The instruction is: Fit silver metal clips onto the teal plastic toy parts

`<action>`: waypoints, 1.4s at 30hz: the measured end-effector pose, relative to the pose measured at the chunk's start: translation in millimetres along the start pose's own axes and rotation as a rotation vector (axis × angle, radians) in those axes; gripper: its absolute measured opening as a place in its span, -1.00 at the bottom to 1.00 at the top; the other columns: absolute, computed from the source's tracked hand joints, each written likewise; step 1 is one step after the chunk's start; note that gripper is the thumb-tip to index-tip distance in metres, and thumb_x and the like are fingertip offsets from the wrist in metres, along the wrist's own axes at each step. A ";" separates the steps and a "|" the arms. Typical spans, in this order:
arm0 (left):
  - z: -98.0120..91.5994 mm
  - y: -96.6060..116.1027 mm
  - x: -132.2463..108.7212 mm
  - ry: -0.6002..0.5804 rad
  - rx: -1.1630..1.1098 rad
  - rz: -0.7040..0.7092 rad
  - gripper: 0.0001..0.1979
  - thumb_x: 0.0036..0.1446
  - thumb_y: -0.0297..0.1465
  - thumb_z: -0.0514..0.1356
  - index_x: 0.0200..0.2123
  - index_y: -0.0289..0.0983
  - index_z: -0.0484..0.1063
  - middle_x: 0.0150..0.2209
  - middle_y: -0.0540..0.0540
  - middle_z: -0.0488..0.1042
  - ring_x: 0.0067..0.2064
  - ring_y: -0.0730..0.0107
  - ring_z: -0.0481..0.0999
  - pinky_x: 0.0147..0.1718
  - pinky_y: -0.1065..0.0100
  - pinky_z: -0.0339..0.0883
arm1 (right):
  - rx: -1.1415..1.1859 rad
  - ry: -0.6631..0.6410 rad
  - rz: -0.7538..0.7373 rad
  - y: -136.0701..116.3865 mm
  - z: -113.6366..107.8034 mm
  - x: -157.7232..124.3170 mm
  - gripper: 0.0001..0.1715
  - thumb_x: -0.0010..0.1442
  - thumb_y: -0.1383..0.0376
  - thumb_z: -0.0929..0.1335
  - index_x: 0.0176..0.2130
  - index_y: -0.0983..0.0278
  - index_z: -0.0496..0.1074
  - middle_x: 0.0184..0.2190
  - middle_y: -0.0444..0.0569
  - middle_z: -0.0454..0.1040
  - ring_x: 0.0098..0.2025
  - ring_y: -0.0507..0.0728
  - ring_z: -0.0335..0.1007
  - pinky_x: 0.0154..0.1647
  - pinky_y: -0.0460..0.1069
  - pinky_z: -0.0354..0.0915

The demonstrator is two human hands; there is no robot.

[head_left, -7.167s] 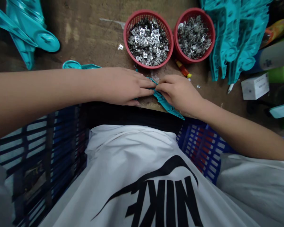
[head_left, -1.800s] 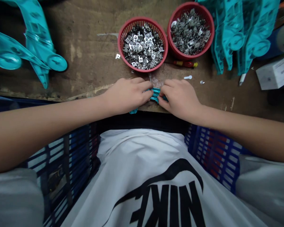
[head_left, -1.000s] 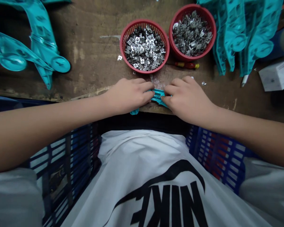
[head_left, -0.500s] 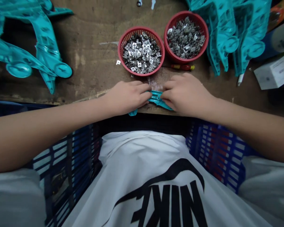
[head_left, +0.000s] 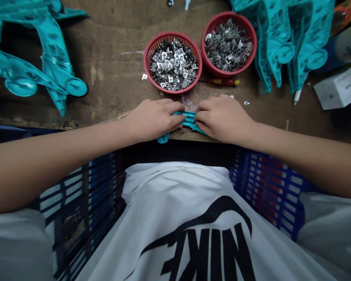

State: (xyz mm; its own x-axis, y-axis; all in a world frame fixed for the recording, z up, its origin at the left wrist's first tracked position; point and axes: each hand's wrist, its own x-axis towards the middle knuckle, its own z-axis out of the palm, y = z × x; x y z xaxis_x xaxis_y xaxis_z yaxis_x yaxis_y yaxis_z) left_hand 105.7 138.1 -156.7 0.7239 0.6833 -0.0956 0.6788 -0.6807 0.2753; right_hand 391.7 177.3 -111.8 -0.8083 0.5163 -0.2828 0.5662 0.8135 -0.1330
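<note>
while mostly hidden, the teal plastic part (head_left: 189, 117) sits pinched between left hand (head_left: 153, 119) and right hand (head_left: 224, 119) grips.

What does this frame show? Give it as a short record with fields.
Left hand: grips the teal part at the table edge
Right hand: grips the same part from the other side
Baskets: two red baskets of metal clips beyond the hands
Nearby: screwdriver, white box, stacked teal pieces at both sides
</note>
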 end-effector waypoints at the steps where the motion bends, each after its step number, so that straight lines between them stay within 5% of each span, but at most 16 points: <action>1: -0.9 0.5 0.5 -0.008 0.016 0.004 -0.58 0.82 -0.17 0.16 0.34 -0.17 0.79 0.40 -0.37 0.75 0.33 -0.22 0.80 0.10 0.00 0.71 | -0.016 0.012 -0.002 -1.5 0.4 -0.2 -0.57 0.76 0.28 0.36 0.10 0.30 0.86 0.01 0.24 0.79 0.05 0.39 0.55 -0.03 0.20 0.03; 8: -2.0 1.9 0.1 0.035 0.078 0.051 -0.61 0.82 -0.21 0.15 0.36 -0.14 0.75 0.29 -0.32 0.79 0.25 -0.15 0.81 0.01 0.07 0.71 | -0.181 -0.027 -0.084 -14.2 -7.7 -1.1 -0.40 0.81 0.42 0.19 0.19 0.30 0.82 0.05 0.26 0.78 0.10 0.42 0.50 0.02 0.26 0.03; 16: 1.4 1.6 1.6 0.068 -0.034 -0.040 -0.64 0.79 -0.23 0.26 0.33 -0.08 0.86 0.37 -0.30 0.78 0.36 -0.17 0.79 0.10 0.04 0.72 | -0.234 0.138 -0.181 -8.7 9.9 2.8 -0.47 0.84 0.45 0.24 0.15 0.30 0.81 0.00 0.17 0.77 -0.02 0.35 0.40 -0.05 0.21 -0.09; 27: -0.3 -1.7 6.6 0.038 -0.089 -0.055 -0.66 0.72 -0.25 0.28 0.14 -0.14 0.91 0.36 -0.31 0.77 0.36 -0.22 0.76 0.22 -0.07 0.75 | -0.326 0.085 -0.270 -13.2 -10.5 9.2 -0.38 0.85 0.47 0.19 0.15 0.27 0.83 -0.08 0.09 0.72 0.07 0.36 0.45 0.04 0.23 0.10; 35: 6.7 -3.3 5.5 0.077 -0.180 -0.085 -0.61 0.72 -0.19 0.28 0.29 -0.13 0.91 0.41 -0.35 0.76 0.40 -0.27 0.75 0.31 -0.15 0.71 | -0.139 -0.020 0.032 0.5 -22.5 -2.7 -0.55 0.77 0.30 0.35 0.16 0.31 0.87 0.06 0.24 0.82 0.17 0.43 0.63 0.14 0.23 0.24; 42: 5.5 0.6 0.7 0.067 -0.121 -0.037 -0.58 0.75 -0.21 0.24 0.34 -0.18 0.86 0.36 -0.37 0.79 0.35 -0.24 0.79 0.23 -0.06 0.71 | -0.141 -0.070 0.079 -10.4 -15.5 -9.2 -0.50 0.75 0.09 0.42 0.16 0.41 0.86 0.00 0.41 0.84 0.09 0.52 0.72 0.01 0.21 0.27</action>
State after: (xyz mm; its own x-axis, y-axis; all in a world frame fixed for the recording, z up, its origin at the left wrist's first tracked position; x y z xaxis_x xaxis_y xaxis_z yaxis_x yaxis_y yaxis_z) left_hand 107.3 136.8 -161.9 0.6857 0.7265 -0.0449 0.6825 -0.6203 0.3867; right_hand 390.8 168.2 -93.1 -0.7465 0.5641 -0.3529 0.5951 0.8033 0.0253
